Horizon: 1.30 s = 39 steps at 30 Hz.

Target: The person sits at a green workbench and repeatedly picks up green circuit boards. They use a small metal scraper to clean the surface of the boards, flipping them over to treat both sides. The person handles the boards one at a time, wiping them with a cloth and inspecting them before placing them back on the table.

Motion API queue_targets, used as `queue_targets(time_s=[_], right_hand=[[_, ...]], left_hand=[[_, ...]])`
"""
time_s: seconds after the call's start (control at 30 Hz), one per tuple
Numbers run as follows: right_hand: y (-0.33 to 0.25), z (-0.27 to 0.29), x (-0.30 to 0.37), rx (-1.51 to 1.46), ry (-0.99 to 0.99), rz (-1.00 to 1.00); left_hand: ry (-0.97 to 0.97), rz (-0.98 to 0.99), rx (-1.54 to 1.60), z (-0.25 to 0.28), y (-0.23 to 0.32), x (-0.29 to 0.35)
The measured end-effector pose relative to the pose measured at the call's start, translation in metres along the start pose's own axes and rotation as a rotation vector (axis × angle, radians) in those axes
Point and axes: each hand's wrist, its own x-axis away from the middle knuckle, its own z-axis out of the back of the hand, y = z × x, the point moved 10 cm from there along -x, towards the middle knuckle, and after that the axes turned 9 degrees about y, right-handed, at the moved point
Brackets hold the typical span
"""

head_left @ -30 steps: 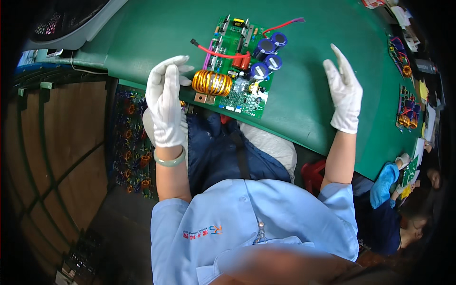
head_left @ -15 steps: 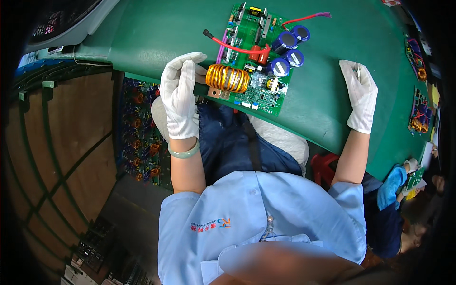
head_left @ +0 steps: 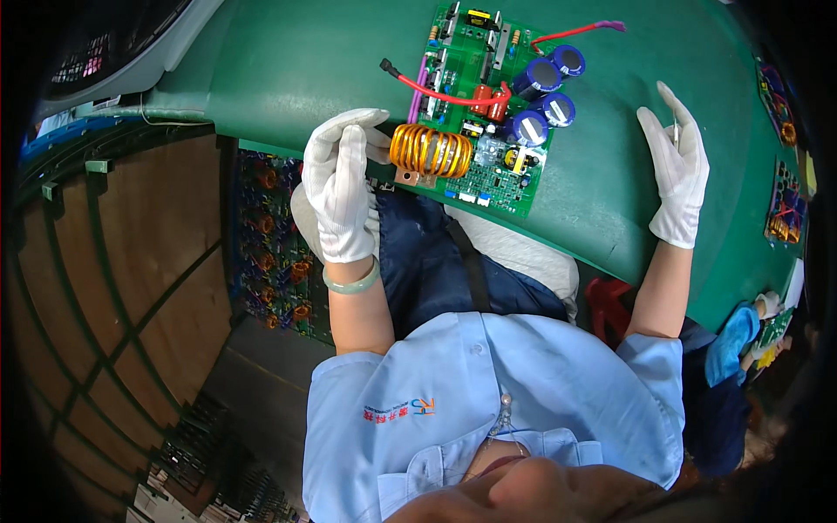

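Observation:
A green circuit board (head_left: pixel 453 187) lies on the green tabletop in front of me, overlapping its near edge. At its near left is a copper-wound coil (head_left: pixel 432 152); blue cylindrical capacitors (head_left: pixel 537 78) stand on the right side. A red wire (head_left: pixel 445 94) with a black end arches across the board. My left hand (head_left: pixel 342 179), in a white glove, is beside the coil, fingers loosely bent and apart, one fingertip at the coil's left end. Off to the board's right, my gloved right hand (head_left: pixel 678 170) has thumb and forefinger apart, with a thin metal piece (head_left: pixel 676 132) between its fingers.
More assembled boards (head_left: pixel 785 209) lie at the table's far right. Beside my left leg are several boards with coils (head_left: pixel 275 244). A grey fan-like housing (head_left: pixel 131 52) stands at upper left. At lower right a person's blue sleeve (head_left: pixel 731 344) and gloved hands hold another board (head_left: pixel 772 329).
My view has shifted slightly, so the scene sits further right. The thumb and forefinger of my right hand have spread apart. The left hand stays beside the coil.

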Motion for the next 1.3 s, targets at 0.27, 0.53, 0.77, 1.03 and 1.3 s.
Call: queue_targets(time_s=[0.27, 0.53, 0.77, 1.03, 1.3], right_hand=[[0.008, -0.016, 0.003, -0.133, -0.095, 0.014], [0.010, -0.020, 0.002, 0.092, -0.131, 0.096], [0.005, -0.019, 0.001, 0.089, -0.110, 0.180], [0.002, -0.019, 0.002, 0.121, -0.134, 0.171], [-0.002, -0.024, -0.008, 0.137, -0.110, 0.208]], left_hand=[[-0.004, -0.028, 0.007, 0.000, 0.001, 0.000], [-0.003, -0.003, -0.032, 0.002, -0.002, 0.002], [-0.020, -0.015, -0.008, 0.001, -0.002, 0.001], [-0.013, -0.093, -0.057, 0.001, -0.002, 0.000], [0.090, -0.124, -0.180, -0.011, 0.016, 0.008]])
